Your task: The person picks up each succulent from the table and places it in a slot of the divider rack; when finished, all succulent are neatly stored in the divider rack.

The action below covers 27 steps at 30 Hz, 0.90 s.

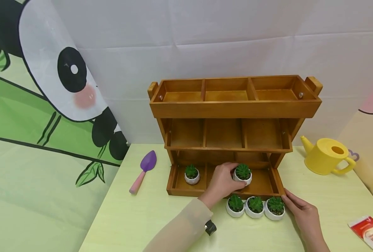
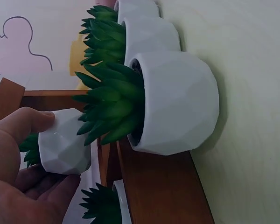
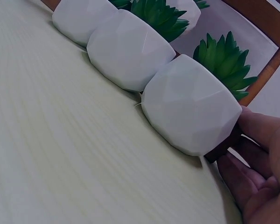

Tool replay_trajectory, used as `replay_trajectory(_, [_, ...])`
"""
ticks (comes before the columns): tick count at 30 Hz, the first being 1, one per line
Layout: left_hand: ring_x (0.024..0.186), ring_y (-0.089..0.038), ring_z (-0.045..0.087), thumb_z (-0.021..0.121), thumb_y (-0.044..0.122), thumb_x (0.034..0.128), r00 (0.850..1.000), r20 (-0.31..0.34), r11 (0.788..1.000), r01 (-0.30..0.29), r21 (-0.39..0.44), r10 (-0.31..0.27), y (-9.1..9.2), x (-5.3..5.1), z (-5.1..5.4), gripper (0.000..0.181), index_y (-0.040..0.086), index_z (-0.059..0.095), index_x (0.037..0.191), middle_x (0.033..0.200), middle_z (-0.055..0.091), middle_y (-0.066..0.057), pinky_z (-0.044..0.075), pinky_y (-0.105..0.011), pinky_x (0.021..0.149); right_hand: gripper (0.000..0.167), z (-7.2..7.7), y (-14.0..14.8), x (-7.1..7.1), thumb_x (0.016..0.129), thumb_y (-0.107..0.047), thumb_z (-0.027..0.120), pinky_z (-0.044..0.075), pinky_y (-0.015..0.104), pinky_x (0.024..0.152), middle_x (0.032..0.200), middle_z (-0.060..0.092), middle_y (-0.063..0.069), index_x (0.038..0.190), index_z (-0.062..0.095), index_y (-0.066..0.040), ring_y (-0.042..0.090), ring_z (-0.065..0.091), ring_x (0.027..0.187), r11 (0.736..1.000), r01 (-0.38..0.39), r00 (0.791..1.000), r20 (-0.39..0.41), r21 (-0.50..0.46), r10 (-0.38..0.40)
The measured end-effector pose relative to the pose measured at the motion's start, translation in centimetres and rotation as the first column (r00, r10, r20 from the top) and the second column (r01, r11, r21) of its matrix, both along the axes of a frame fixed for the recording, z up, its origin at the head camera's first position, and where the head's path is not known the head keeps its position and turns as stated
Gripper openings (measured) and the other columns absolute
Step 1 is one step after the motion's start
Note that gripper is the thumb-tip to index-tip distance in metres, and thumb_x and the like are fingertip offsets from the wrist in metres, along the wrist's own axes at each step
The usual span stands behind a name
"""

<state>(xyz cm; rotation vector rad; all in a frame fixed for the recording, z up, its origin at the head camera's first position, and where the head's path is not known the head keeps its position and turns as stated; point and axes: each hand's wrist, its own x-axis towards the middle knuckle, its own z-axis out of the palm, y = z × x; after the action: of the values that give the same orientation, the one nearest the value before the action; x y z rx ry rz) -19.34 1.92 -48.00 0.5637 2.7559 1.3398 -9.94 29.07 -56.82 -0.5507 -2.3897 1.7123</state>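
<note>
My left hand pinches a small succulent in a white faceted pot between thumb and fingers, over the bottom tier of a wooden three-tier shelf. In the left wrist view that held pot is tilted on its side relative to the camera. Another potted succulent sits in the bottom tier's left compartment. In front of the shelf, three more stand in a row: left, middle and right. My right hand grips the shelf's front right corner, beside the rightmost pot.
A purple trowel with a pink handle lies left of the shelf. To the right stands a yellow watering can. A red and white packet lies near the table's right edge. Behind the shelf hangs a printed cloth.
</note>
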Motion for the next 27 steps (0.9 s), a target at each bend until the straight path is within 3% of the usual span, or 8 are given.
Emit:
replay_trajectory(4, [0.107, -0.012, 0.065, 0.093, 0.027, 0.079, 1.0, 0.004, 1.0, 0.001, -0.011, -0.001, 0.9, -0.5, -0.2, 0.054, 0.012, 0.073, 0.128, 0.119, 0.07, 0.003, 0.055, -0.025, 0.09, 0.059, -0.1, 0.0, 0.0, 0.096, -0.047, 0.075, 0.042, 0.002, 0.088, 0.127, 0.066, -0.021, 0.141, 0.066, -0.01, -0.019, 0.05, 0.113, 1.0, 0.006, 1.0, -0.002, 0.02, -0.006])
replay_trajectory(11, [0.107, -0.009, 0.064, 0.092, 0.034, 0.0798, 1.0, -0.007, 0.994, -0.011, -0.106, 0.011, 2.8, -1.4, -0.4, 0.055, 0.016, 0.073, 0.129, 0.119, 0.071, 0.006, 0.054, -0.024, 0.09, 0.059, -0.2, 0.0, -0.1, 0.095, -0.047, 0.075, 0.042, 0.002, 0.087, 0.127, 0.066, -0.021, 0.14, 0.066, -0.011, -0.019, 0.051, 0.113, 1.0, 0.009, 1.0, -0.002, 0.018, -0.009])
replay_trajectory(18, [0.101, -0.007, 0.066, 0.093, 0.029, 0.0795, 1.0, -0.004, 0.992, 0.005, -0.126, -0.006, 4.7, -2.0, -0.6, 0.051, 0.018, 0.074, 0.126, 0.114, 0.073, 0.009, 0.054, -0.02, 0.083, 0.056, -0.4, -0.1, -0.1, 0.096, -0.043, 0.075, 0.043, 0.003, 0.087, 0.124, 0.067, -0.022, 0.14, 0.067, -0.008, -0.019, 0.052, 0.111, 1.0, 0.008, 1.0, -0.028, -0.001, -0.008])
replay_trajectory(27, [0.103, -0.011, 0.067, 0.092, 0.035, 0.0786, 1.0, -0.007, 0.964, -0.028, -0.264, 0.028, 7.1, -2.5, -1.5, 0.052, 0.018, 0.074, 0.125, 0.114, 0.072, 0.008, 0.055, -0.022, 0.085, 0.058, -0.4, 0.0, -0.1, 0.095, -0.046, 0.075, 0.043, 0.002, 0.086, 0.125, 0.066, -0.021, 0.14, 0.067, -0.01, -0.019, 0.051, 0.112, 1.0, 0.015, 1.0, 0.002, 0.017, -0.015])
